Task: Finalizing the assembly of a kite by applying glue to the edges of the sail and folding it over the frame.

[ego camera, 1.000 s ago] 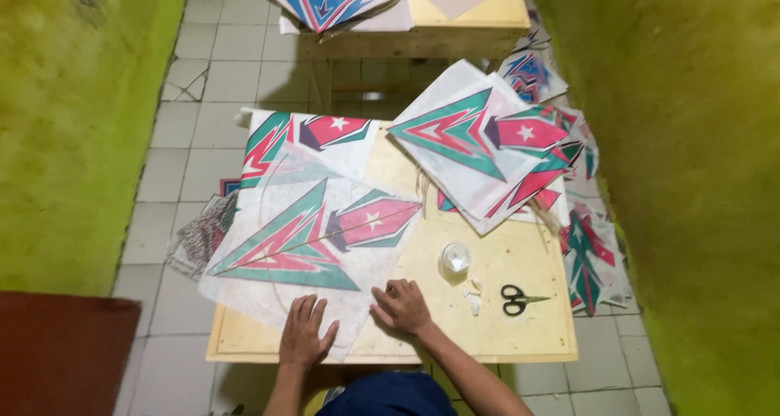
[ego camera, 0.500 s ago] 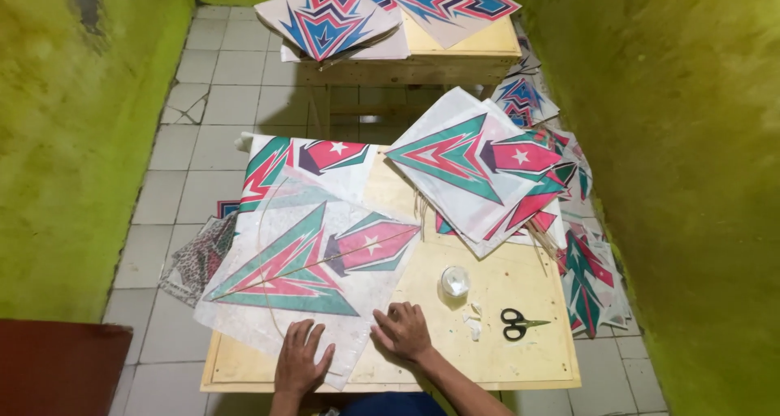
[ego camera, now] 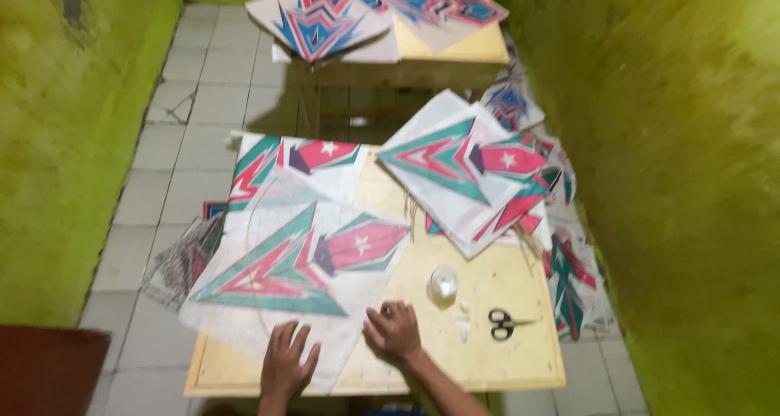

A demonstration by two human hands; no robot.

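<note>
Your left hand (ego camera: 286, 361) lay flat, fingers spread, on the near corner of the printed paper sheet (ego camera: 280, 262); your right hand (ego camera: 395, 331) pressed its near right edge, fingers curled, gripping nothing. The sheet ran far-left from both hands on the wooden table (ego camera: 504, 367), its green triangle pointing left.

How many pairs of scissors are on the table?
1. The black-handled scissors lie on the near wooden table, right of the right hand. Others may be hidden under the paper sheets.
</note>
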